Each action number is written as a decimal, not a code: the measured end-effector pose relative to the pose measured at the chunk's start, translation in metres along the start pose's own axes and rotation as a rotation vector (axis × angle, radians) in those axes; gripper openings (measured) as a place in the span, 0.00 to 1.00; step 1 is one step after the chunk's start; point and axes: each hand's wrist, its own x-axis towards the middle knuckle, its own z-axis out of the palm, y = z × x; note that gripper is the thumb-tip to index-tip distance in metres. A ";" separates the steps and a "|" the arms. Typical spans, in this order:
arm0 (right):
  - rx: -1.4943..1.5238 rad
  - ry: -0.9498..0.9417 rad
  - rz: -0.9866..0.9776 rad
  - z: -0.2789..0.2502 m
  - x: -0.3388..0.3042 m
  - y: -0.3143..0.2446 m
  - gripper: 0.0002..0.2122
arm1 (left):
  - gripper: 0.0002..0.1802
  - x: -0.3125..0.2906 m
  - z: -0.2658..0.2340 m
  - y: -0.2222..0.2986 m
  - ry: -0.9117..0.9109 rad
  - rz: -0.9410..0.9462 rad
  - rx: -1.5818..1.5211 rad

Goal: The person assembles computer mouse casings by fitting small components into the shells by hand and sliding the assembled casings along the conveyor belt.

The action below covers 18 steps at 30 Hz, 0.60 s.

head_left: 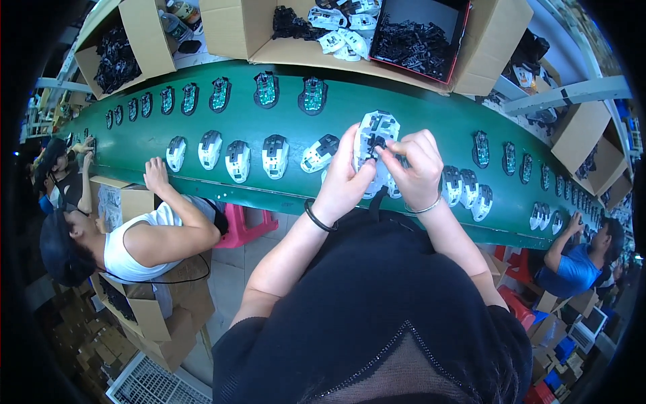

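My left hand (pixel 342 180) grips a white computer mouse shell (pixel 379 122), its inner side turned up over the near edge of the green table. With fingertips pinched together, my right hand (pixel 418 168) holds a small black plastic part (pixel 379 143) against the middle of that shell. Fingers partly hide where the part meets the shell. Just left of my left hand lies a white-and-black mouse shell (pixel 319 154). Right of my right hand, several more white shells (pixel 468 187) lean together. Beneath my hands, another white shell is partly covered.
The long green table (pixel 377 87) bears a far row of black mouse bases with green circuit boards (pixel 313 95). Behind it stand an open carton (pixel 282 50) of white shells and a red-edged box (pixel 417 44) of black parts. Co-workers sit at left (pixel 145 242) and right (pixel 572 262).
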 end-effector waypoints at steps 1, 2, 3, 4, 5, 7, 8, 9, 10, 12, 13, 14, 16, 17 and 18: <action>0.015 0.013 -0.048 0.000 -0.001 0.001 0.10 | 0.31 0.000 0.000 0.001 -0.035 0.032 0.043; 0.029 0.028 -0.095 0.000 -0.002 0.001 0.10 | 0.31 0.000 0.000 0.002 -0.074 0.065 0.086; 0.027 0.031 -0.096 0.000 0.000 -0.001 0.10 | 0.31 0.000 -0.001 0.003 -0.076 0.068 0.086; -0.010 0.002 -0.074 -0.002 0.003 -0.003 0.09 | 0.31 0.000 -0.002 0.004 -0.063 0.023 0.082; -0.046 -0.027 -0.052 -0.003 0.005 -0.004 0.09 | 0.30 0.000 -0.003 0.005 -0.050 -0.021 0.079; -0.012 -0.057 -0.045 0.000 0.007 -0.005 0.09 | 0.30 -0.002 -0.005 0.005 -0.053 -0.015 0.100; 0.025 -0.092 -0.035 0.000 0.008 -0.006 0.09 | 0.30 -0.003 -0.006 0.004 -0.050 -0.016 0.118; 0.023 -0.087 -0.040 -0.001 0.008 -0.008 0.09 | 0.30 -0.004 -0.006 0.004 -0.053 -0.009 0.120; -0.045 -0.116 -0.019 -0.004 0.009 -0.011 0.09 | 0.30 -0.005 -0.005 0.003 -0.011 -0.008 0.080; -0.108 -0.128 0.002 -0.005 0.009 -0.014 0.09 | 0.29 -0.006 -0.003 -0.001 0.059 0.046 0.038; -0.110 -0.122 -0.003 -0.002 0.009 -0.017 0.09 | 0.29 -0.007 -0.004 -0.001 0.056 0.053 0.039; -0.090 -0.051 0.006 0.001 0.010 -0.019 0.09 | 0.29 -0.007 -0.004 0.000 0.064 0.028 0.040; -0.058 0.020 -0.027 0.002 0.005 -0.016 0.11 | 0.28 -0.006 -0.002 0.003 0.080 -0.004 0.018; -0.059 0.021 -0.029 -0.001 0.003 -0.015 0.11 | 0.28 -0.006 -0.002 0.004 0.079 -0.002 0.018; -0.084 -0.021 -0.078 -0.003 0.002 -0.014 0.12 | 0.29 -0.006 -0.003 0.005 0.071 0.004 0.057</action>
